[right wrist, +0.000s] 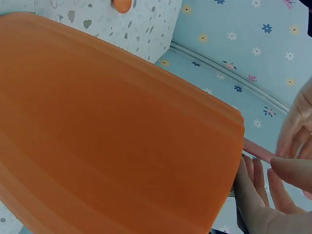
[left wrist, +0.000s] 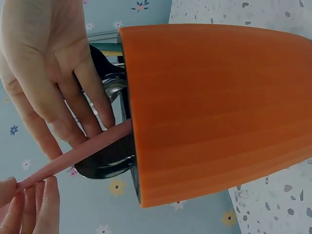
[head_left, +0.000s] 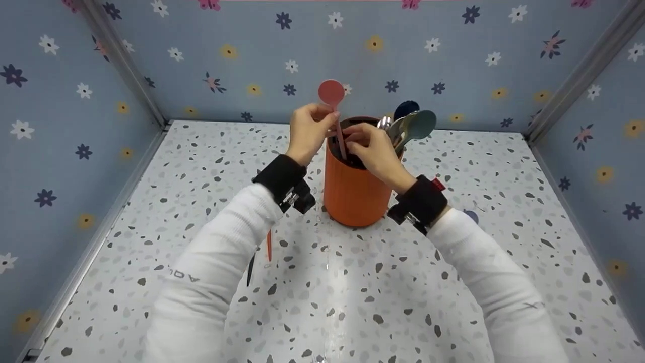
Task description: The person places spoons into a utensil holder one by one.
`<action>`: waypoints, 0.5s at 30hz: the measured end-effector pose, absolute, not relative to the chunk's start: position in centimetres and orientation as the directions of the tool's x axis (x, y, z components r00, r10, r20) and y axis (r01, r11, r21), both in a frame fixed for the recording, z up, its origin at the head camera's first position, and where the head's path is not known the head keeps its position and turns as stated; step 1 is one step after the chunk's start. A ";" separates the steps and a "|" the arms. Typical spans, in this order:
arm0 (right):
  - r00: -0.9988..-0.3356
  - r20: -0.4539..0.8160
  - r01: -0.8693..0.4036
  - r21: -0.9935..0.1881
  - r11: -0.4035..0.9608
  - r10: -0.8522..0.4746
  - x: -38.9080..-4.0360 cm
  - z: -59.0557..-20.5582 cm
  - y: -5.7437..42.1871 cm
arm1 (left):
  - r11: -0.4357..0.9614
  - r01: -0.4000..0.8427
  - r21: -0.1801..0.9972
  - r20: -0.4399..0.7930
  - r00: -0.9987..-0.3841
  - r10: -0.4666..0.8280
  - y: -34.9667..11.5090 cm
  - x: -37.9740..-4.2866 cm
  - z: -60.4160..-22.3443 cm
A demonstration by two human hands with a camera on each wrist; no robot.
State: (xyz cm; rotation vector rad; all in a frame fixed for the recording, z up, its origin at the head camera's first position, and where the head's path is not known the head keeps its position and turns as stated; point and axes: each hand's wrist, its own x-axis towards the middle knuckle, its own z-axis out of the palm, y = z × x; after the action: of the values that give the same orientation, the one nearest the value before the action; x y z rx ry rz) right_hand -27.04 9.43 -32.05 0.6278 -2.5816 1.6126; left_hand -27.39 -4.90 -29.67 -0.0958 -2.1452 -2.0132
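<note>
Plainly, we are facing flowered blue walls [head_left: 373,65] that are enclosing a speckled table [head_left: 383,307]; on it an orange holder [head_left: 355,196] is standing upright, and we are taking its mouth as our clock's centre. Our right hand [head_left: 375,151] is covering the near side of that mouth from about four o'clock; its fingers are lying loosely extended, at or just beside the handle of a pink utensil [head_left: 331,92], and we are not able to tell whether its thumb is pressing there. Toward ten o'clock our left hand [head_left: 308,128] is pinching that handle between thumb and fingers, just below the round head; the head is sitting high at eleven, while the lower end is passing inside the rim at eight. A green spoon [head_left: 422,125] is leaning out at two; a black strip [head_left: 250,272] and an orange-red strip [head_left: 269,246] are lying on the table toward eight.

We are judging the step in hand to be guiding the pink handle within the holder, though which way it is going we are not seeing; the next move is calling, we are thinking, for a steady left pinch and light right fingertips, sparing the crowded neighbours a knock.
</note>
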 end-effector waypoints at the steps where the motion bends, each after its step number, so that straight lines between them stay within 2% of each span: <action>1: -0.918 0.238 -0.354 -0.853 0.384 -0.317 -27.0 -32.1 9.4 | 0.074 0.159 0.985 0.165 -0.982 -0.088 -5.1 -27.4 -29.9; 8: -0.923 0.225 -0.334 -0.872 0.358 -0.313 -26.1 -32.6 9.6 | 0.127 0.040 0.991 0.053 -0.993 -0.106 -6.8 -27.0 -31.9; 15: -0.881 0.198 -0.344 -0.892 0.295 -0.431 -25.1 -33.4 10.1 | 0.074 -0.035 0.997 -0.027 -0.993 -0.118 -9.0 -26.5 -33.9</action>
State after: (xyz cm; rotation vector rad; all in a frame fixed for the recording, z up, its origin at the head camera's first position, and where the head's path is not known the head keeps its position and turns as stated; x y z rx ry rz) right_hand -25.07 10.14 -33.39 0.7769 -2.5906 1.7499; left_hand -26.53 -8.96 -33.92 0.1609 -2.2569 -2.0913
